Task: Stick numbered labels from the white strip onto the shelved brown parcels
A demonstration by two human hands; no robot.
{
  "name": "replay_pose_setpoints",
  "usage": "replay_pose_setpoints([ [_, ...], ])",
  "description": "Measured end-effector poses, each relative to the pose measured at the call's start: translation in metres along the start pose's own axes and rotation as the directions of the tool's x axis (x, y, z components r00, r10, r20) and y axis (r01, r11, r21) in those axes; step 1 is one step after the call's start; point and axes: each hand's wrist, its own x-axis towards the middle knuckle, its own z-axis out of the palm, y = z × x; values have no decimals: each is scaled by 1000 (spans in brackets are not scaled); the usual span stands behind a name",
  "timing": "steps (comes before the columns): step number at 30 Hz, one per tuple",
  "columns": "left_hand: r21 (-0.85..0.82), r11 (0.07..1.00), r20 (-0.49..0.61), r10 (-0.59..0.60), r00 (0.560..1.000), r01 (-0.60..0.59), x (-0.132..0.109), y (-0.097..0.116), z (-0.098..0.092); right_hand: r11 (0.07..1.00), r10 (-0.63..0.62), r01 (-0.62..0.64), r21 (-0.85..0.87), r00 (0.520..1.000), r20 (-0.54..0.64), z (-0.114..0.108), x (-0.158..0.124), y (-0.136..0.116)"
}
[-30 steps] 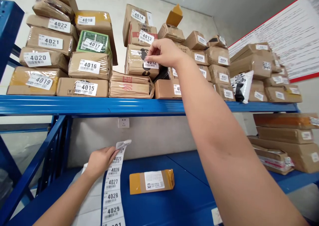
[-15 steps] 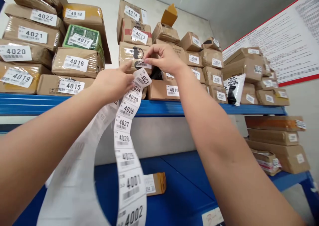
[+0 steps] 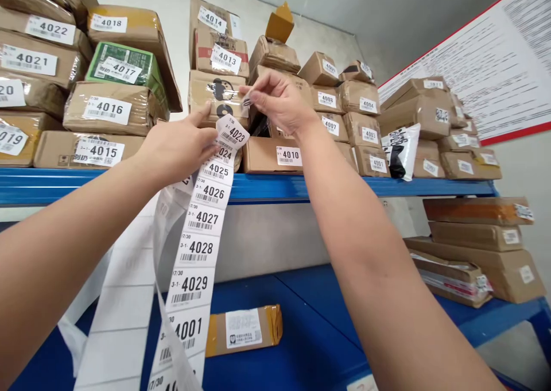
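My left hand (image 3: 178, 147) grips a long strip of white numbered labels (image 3: 201, 219) near its top end, where 4023 shows. The strip hangs down in loops, with blank backing facing me on the left. Its index finger points at a brown cardboard box (image 3: 200, 89) with a black printed figure. At that box's right edge, my right hand (image 3: 275, 101) pinches a small, partly hidden sticker (image 3: 247, 101) with dark marks between thumb and fingers. Whether the sticker touches the box I cannot tell. A box labelled 4013 (image 3: 221, 52) sits directly above.
Stacks of labelled parcels, such as the green box 4017 (image 3: 123, 66) and box 4010 (image 3: 269, 157), stand along a blue shelf (image 3: 267, 189). One taped parcel (image 3: 243, 329) lies on the lower blue shelf. More boxes (image 3: 477, 236) stand at the right, below a red-edged wall notice (image 3: 473, 64).
The view has shifted, so the shelf contents sit further left. The label strip has swung left, uncovering more of the lower parcel. My right hand has drawn the pinched sticker slightly up from the box face.
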Motion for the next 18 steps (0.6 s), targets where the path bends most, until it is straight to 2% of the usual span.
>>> replay_pose_setpoints([
  [2, -7, 1000, -11, 3, 1000, -3, 0, 0, 2, 990, -11, 11, 140, 1000, -3, -16, -2, 0],
  [5, -55, 998, -26, -7, 1000, 6, 0, -1, 5, 960, -20, 55, 275, 992, -128, -47, 0, 8],
  [7, -90, 996, -35, -13, 999, 9, 0, -1, 7, 992, 8, 16, 127, 983, -182, -65, 5, 18],
  [9, -114, 993, -39, -27, 999, 22, 0, -2, 7, 983, 28, -60, -176, 983, -180, -74, 11, 29],
  [12, -126, 991, -39, -46, 998, 40, 0, -2, 9, 870, 36, -104, -482, 988, -148, -75, 18, 39],
  [16, -129, 991, -44, -45, 998, 39, -1, -2, 10, 730, 37, -99, -676, 994, -106, -69, 16, 38],
  [18, -146, 989, -51, -36, 998, 28, -1, -2, 10, 652, 26, -118, -749, 991, -133, -65, 11, 32],
])
